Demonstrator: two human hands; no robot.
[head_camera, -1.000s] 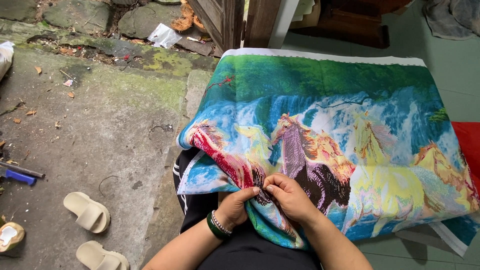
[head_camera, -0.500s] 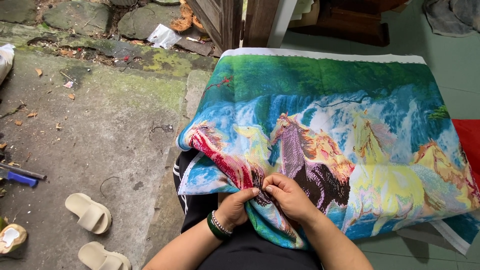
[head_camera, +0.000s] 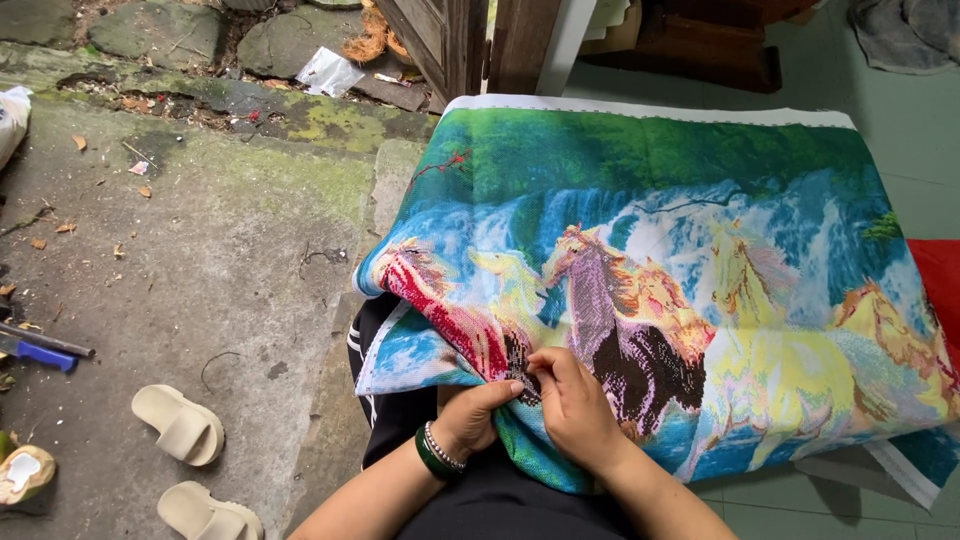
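Nearest, over the black-clad lap: left hand (head_camera: 478, 412), banded at the wrist with a green bangle and a beaded bracelet (head_camera: 436, 449), bunched under and pinching a raised fold of the cross-stitch canvas (head_camera: 640, 270). Right hand (head_camera: 570, 400) just beside it, fingertips pressed together on the same fold at the dark stitched patch of a horse; probably nipping a needle, though too small to tell. Both hands closed on cloth, touching each other at the fingertips.

Canvas itself spread from the lap outward, draped over the knees, far white edge lying near the wooden door frame (head_camera: 470, 45). Judged soft, light and floppy, sagging wherever unsupported, yet somewhat firmer and grippier where densely stitched. Not fragile, but prone to creasing and to sliding off the lap as a whole. Best taken by gathering a fold close to the working spot, thumb above and fingers beneath, as shown; unstitched border also a safe place to pinch.

Left of the lap on the concrete floor (head_camera: 200, 260): a pair of cream slippers (head_camera: 180, 425), farther left a blue-handled tool (head_camera: 38, 352). Beyond, mossy stones and a scrap of plastic wrapper (head_camera: 328, 70).
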